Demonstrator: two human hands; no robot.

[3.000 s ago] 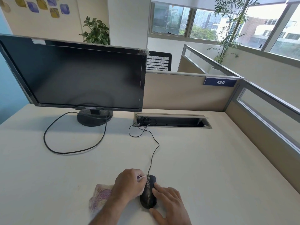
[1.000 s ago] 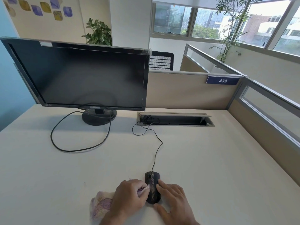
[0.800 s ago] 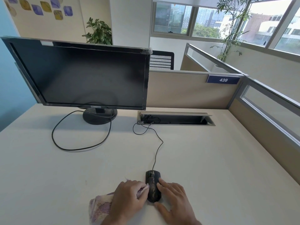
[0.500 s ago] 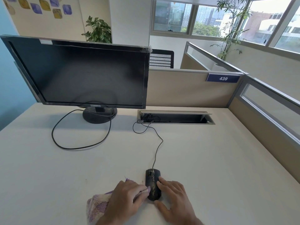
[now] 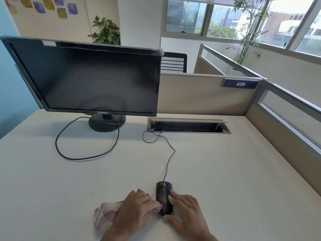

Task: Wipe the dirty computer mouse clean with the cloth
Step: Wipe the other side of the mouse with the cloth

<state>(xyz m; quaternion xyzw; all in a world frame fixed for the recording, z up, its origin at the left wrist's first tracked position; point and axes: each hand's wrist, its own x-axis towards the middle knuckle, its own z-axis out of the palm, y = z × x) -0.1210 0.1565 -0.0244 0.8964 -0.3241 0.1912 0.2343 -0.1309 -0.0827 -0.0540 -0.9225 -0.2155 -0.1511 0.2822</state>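
A black wired mouse [image 5: 163, 193] with pale grime streaked along its top sits on the white desk near the front edge. My left hand [image 5: 134, 211] grips a purple-and-white cloth [image 5: 104, 214] and presses a corner of it against the mouse's left side. My right hand [image 5: 185, 211] holds the mouse from the right, fingers on its right flank and thumb at its rear. Most of the cloth bunches out to the left of my left hand.
The mouse cable [image 5: 169, 159] runs back to an open cable slot [image 5: 189, 126] in the desk. A black monitor [image 5: 86, 77] stands at the back left, its cord [image 5: 83, 153] looping over the desk. Partition walls [image 5: 278, 129] bound the back and right.
My left hand has slid back along the mouse's left side with the cloth. The right hand has kept its hold on the mouse. The view has tilted slightly.
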